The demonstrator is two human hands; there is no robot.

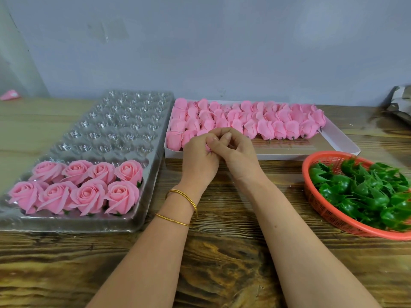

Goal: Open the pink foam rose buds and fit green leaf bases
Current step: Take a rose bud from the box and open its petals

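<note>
Together — curled hands (198, 161) (236, 152), seemingly round bud (208, 148)

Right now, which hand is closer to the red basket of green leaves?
Right. The right hand is left of the red basket; the left hand is farther left. Both pinch one pink rose bud.

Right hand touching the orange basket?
Apart. Head view: right hand, with left hand, pinches a pink bud at centre; bare table separates it from the orange basket.

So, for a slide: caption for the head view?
Left hand and right hand grip a pink bud; finished roses left, leaf bases right.
</note>
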